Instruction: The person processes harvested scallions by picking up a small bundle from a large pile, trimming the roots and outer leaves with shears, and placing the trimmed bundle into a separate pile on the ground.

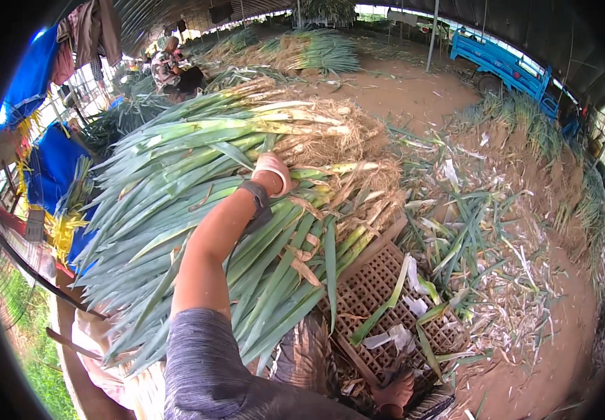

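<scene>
A big heap of leeks point(176, 171), with long blue-green leaves and brown roots, lies in front of me. The leaves point left and the roots point(344, 133) right. My left hand point(272, 173), a dark band at its wrist, reaches into the middle of the heap. Its fingers are closed around a leek among the stalks, partly hidden. What looks like my right hand point(393, 393) is low at the near end of a brown plastic crate point(365, 290). Shadow hides its fingers, so I cannot see whether it holds anything. Loose leaves and pale peelings point(395, 339) lie on the crate.
Trimmed leaves and peelings point(505, 280) litter the brown ground to the right. More leeks point(323, 52) are piled behind. Another person point(169, 66) sits at the far left. A blue cart point(502, 63) stands far right, near a thin pole point(433, 35). Blue sheeting point(54, 164) hangs left.
</scene>
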Tool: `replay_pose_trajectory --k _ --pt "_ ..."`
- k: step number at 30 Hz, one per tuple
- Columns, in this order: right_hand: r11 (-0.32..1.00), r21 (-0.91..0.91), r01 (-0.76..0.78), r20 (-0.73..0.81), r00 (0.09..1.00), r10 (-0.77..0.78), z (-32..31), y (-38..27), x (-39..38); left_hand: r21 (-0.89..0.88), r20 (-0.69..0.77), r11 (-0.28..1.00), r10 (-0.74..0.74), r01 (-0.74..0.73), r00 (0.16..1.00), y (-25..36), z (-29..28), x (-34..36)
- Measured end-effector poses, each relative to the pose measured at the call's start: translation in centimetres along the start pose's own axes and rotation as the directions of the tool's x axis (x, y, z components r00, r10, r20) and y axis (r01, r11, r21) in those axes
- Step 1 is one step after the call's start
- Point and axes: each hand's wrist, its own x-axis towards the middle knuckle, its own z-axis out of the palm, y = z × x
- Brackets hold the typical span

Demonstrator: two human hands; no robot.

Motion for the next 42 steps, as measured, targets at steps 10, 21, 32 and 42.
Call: replay_pose_trajectory --k 10,21,32,42 --pt "1.000 -0.014 0.004 -0.079 0.997 -0.005 -0.1 -0.9 -0.2 -0.278 0.121 0.960 -0.004 0.038 0.993 1.1 -1.7 -0.8" --pt "0.999 -0.010 0.031 -0.073 0.997 -0.032 -1.4 -0.8 -1.1 -0.492 0.160 0.863 0.218 -0.113 0.963 6.8 1.4 -6.2" --pt "0.994 -0.007 0.109 -0.176 0.978 -0.108 -2.8 -0.1 -2.7 -0.491 0.149 0.806 0.451 -0.331 0.880 30.4 9.4 -27.4" --pt "0.857 0.508 0.088 0.117 0.978 -0.170 -5.1 5.2 -3.4 -0.622 0.210 0.698 0.585 -0.355 0.783 28.6 5.4 -28.4"
